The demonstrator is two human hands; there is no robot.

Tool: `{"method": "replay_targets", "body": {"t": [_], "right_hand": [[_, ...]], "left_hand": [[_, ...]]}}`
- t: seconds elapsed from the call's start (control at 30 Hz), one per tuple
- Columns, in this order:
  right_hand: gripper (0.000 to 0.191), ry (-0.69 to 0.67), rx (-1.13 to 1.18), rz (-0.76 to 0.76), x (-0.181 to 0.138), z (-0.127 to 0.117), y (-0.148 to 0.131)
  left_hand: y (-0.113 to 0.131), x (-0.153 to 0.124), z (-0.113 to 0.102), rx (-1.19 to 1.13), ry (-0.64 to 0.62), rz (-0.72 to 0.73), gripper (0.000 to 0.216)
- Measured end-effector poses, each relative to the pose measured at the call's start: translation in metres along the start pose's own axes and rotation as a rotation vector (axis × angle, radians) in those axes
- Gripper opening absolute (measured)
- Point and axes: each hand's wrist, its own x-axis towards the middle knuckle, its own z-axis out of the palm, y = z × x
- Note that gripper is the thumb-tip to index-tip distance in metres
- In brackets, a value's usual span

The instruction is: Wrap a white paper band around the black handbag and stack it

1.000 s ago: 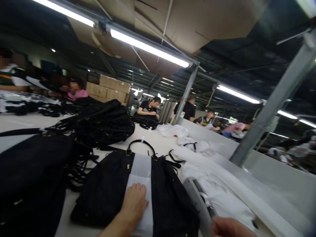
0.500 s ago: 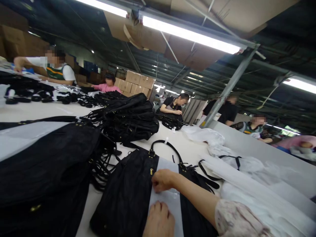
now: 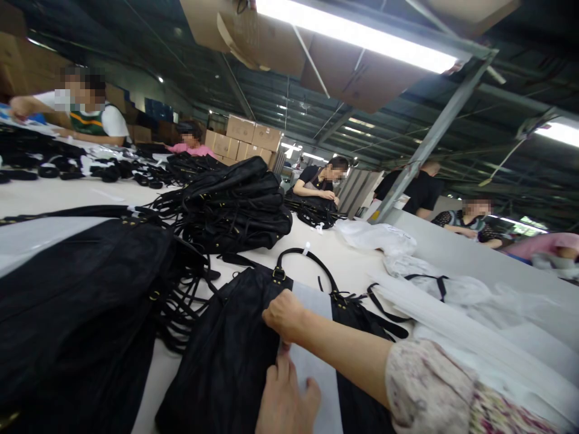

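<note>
A black handbag (image 3: 235,355) with a looped handle (image 3: 307,262) lies flat on the table in front of me. A white strip (image 3: 316,374) runs down its middle. My right hand (image 3: 283,314), on an arm in a floral sleeve, reaches across from the right. Its fingers are curled in a pinch at the strip's left edge. My left hand (image 3: 284,401) rests on the strip just below it, fingers stretched out flat and holding nothing.
A heap of black bags (image 3: 235,208) and loose straps lies behind, and another black bag (image 3: 76,301) at the left. White wrapping (image 3: 452,307) is piled on the right by a low white wall (image 3: 456,253). Several people work around the pale table (image 3: 63,196).
The view has swung left and down. My right hand came in from the lower right, reached across the bag and pinched at the strip. My left hand slid lower on it.
</note>
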Motion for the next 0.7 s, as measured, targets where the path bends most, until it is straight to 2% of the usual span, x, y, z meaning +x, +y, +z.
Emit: {"method": "replay_targets", "body": {"t": [0.1, 0.2, 0.27, 0.37, 0.43, 0.5, 0.63, 0.7], "right_hand": [[0.06, -0.048, -0.054, 0.148, 0.001, 0.001, 0.024], [0.067, -0.024, -0.04, 0.236, -0.009, 0.007, 0.05], [0.056, 0.018, -0.002, 0.291, -0.018, 0.012, 0.064], [0.025, 0.101, 0.075, 0.413, -0.032, 0.016, 0.077], [0.017, 0.137, 0.149, 0.453, -0.042, 0.018, 0.078], [0.027, 0.148, 0.239, 0.436, -0.05, 0.024, 0.07], [0.073, 0.184, 0.38, 0.365, -0.054, 0.046, 0.047], [0.076, 0.197, 0.422, 0.345, -0.049, 0.057, 0.044]], "left_hand": [[0.003, 0.002, 0.002, 0.0, 0.016, -0.049, 0.039], [0.006, 0.004, 0.007, -0.026, 0.025, -0.062, 0.035], [0.009, 0.005, 0.011, -0.012, 0.06, -0.071, 0.034], [0.012, 0.005, 0.017, 0.047, 0.153, -0.125, 0.034], [0.014, 0.005, 0.019, 0.047, 0.185, -0.142, 0.033], [0.014, 0.005, 0.019, 0.031, 0.199, -0.147, 0.032], [0.014, 0.003, 0.021, 0.009, 0.195, -0.111, 0.035], [0.012, 0.002, 0.025, -0.029, 0.191, -0.097, 0.037]]}}
